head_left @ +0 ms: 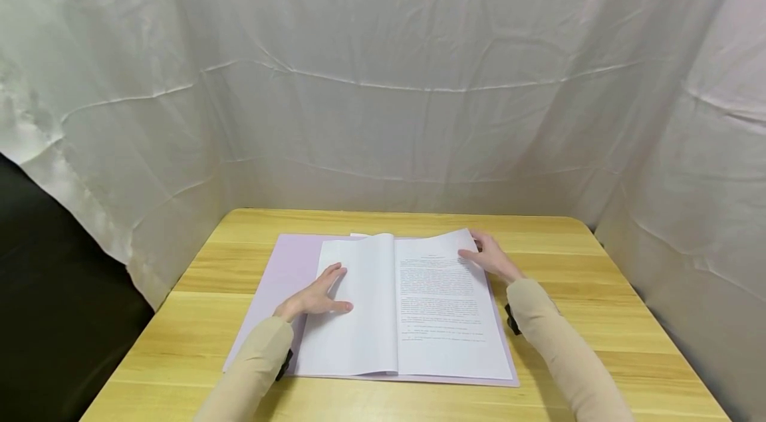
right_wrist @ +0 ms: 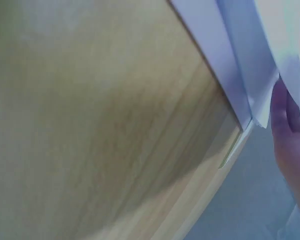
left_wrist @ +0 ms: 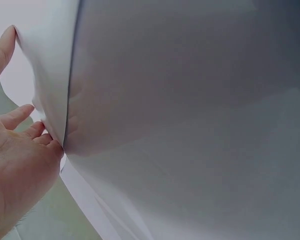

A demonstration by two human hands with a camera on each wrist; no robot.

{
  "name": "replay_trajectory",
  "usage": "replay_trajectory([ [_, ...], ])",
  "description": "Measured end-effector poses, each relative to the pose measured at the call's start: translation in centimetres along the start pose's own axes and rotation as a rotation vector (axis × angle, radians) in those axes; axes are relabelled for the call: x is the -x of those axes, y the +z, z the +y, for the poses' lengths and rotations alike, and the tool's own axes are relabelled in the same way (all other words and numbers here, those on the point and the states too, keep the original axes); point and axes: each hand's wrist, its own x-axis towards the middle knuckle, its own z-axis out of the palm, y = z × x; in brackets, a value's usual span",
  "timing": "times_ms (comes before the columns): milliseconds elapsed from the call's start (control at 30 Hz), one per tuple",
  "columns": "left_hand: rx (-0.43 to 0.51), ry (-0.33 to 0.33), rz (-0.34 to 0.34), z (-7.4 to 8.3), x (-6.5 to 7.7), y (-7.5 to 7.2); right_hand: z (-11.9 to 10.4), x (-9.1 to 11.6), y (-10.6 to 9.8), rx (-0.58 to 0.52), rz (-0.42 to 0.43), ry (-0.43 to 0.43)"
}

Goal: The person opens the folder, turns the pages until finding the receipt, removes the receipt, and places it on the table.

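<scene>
A stack of paper sheets lies spread apart on a light purple folder (head_left: 294, 259). On its left side is a blank white page (head_left: 368, 322) that bulges near the middle fold. The right side shows a printed page (head_left: 443, 312) with its far right corner raised. My left hand (head_left: 316, 296) rests on the blank page with fingers and thumb spread; in the left wrist view its fingertips touch paper. My right hand (head_left: 492, 258) pinches the printed page's far right corner, thumb on top and fingers beneath. In the right wrist view, fingers (right_wrist: 280, 107) sit behind the lifted paper.
The folder lies on a wooden table (head_left: 574, 289), with table surface on both sides of it. White-grey curtains (head_left: 419, 123) hang behind and at the sides. A black area (head_left: 54, 316) is at the left. Each wrist wears a dark strap.
</scene>
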Motion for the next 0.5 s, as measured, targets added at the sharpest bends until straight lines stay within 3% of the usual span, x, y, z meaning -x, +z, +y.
replay_trajectory([
  [500,0.016,0.016,0.016,-0.1,0.0,0.2,-0.4,2.3,-0.3,-0.218,-0.118,0.055],
])
